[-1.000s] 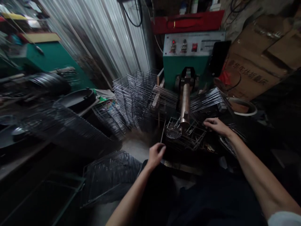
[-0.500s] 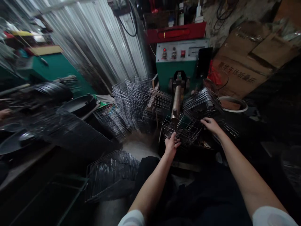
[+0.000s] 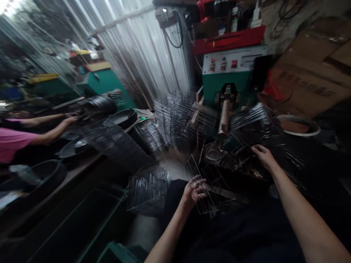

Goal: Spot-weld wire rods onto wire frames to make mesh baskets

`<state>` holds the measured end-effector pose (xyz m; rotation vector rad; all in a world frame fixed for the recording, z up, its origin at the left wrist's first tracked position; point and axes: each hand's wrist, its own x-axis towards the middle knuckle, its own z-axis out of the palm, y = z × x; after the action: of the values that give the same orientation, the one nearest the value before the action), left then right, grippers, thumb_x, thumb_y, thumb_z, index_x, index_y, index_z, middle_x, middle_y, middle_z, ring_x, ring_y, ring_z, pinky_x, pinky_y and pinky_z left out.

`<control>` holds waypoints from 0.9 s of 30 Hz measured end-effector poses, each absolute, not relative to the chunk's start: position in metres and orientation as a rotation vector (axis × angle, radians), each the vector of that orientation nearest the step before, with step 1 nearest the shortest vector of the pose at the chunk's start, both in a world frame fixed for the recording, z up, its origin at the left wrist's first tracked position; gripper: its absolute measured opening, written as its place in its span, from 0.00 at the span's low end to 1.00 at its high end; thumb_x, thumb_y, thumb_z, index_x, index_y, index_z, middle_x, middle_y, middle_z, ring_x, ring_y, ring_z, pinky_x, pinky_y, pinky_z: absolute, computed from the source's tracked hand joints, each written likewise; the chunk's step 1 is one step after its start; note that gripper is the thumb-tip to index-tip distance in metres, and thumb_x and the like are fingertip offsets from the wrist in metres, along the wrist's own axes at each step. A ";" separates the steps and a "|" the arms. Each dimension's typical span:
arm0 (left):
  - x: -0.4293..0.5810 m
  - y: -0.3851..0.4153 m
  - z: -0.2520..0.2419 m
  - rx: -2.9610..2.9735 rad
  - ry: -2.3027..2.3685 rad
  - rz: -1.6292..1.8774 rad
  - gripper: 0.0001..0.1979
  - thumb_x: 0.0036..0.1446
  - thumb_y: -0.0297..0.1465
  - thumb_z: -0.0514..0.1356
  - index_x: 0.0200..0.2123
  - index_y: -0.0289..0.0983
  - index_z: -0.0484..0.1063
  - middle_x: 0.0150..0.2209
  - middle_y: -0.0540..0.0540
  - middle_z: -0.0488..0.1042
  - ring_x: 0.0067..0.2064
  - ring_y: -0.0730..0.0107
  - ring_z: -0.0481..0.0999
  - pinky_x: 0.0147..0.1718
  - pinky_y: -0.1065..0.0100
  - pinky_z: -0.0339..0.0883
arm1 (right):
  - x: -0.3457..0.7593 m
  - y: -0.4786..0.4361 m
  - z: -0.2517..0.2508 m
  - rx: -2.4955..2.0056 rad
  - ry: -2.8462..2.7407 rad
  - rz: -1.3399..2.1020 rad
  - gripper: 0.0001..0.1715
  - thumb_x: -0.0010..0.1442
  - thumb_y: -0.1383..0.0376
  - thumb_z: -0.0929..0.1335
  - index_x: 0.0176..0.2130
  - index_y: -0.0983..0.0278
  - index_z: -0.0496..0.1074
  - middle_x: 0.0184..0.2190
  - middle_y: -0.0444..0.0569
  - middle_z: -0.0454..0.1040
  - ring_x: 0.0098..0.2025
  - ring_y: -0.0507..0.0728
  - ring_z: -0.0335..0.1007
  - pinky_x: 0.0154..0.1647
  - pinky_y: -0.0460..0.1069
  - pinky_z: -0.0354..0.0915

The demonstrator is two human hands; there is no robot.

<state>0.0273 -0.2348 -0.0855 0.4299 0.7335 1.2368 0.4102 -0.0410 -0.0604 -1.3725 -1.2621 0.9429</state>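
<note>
My left hand [image 3: 194, 189] is closed on a wire frame [image 3: 216, 179], held tilted above my lap and blurred by motion. My right hand [image 3: 264, 156] has its fingers drawn together beside thin wire pieces [image 3: 241, 151]; whether it grips one is hard to see. Between and beyond the hands, a thick metal rod [image 3: 224, 118] reaches down from a green machine [image 3: 212, 81]. Under the rod's tip sits a round metal piece [image 3: 214, 151], apart from the left hand.
Stacked wire frames [image 3: 175, 113] stand left of the machine, and more wire parts [image 3: 251, 117] lie to its right. Another stack [image 3: 149, 186] is by my left knee. A round basin [image 3: 300, 126] stands at right. A co-worker's arm [image 3: 55, 131] reaches in from the left.
My left hand has drawn back from under the rod towards my lap, bringing the wire frame with it. The view has swung left, bringing the co-worker's arms further into sight.
</note>
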 end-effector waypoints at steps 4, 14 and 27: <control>-0.003 -0.250 -0.079 0.448 0.609 1.285 0.30 0.51 0.40 0.69 0.55 0.37 0.69 0.54 0.34 0.75 0.41 0.60 0.81 0.34 0.61 0.78 | 0.403 -0.050 -0.075 -1.371 -1.191 0.957 0.32 0.41 0.41 0.75 0.34 0.63 0.74 0.29 0.46 0.73 0.31 0.56 0.67 0.30 0.48 0.64; -0.022 -0.263 -0.067 0.400 0.518 1.343 0.30 0.53 0.43 0.66 0.55 0.34 0.69 0.55 0.35 0.73 0.43 0.58 0.79 0.38 0.58 0.79 | 0.372 -0.043 -0.058 -1.244 -1.111 0.905 0.32 0.42 0.37 0.73 0.30 0.59 0.64 0.20 0.40 0.62 0.23 0.52 0.62 0.28 0.49 0.66; -0.074 -0.284 -0.044 0.278 0.524 1.487 0.22 0.60 0.38 0.55 0.55 0.35 0.70 0.50 0.38 0.78 0.42 0.59 0.81 0.39 0.57 0.78 | 0.356 -0.075 -0.007 -1.264 -1.649 1.022 0.33 0.49 0.37 0.72 0.33 0.64 0.74 0.26 0.45 0.70 0.29 0.54 0.65 0.32 0.49 0.66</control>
<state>-0.0742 -0.2839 -0.0441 0.2784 0.5235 1.4865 0.3558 -0.0754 -0.0065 -1.2640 -1.6493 1.0217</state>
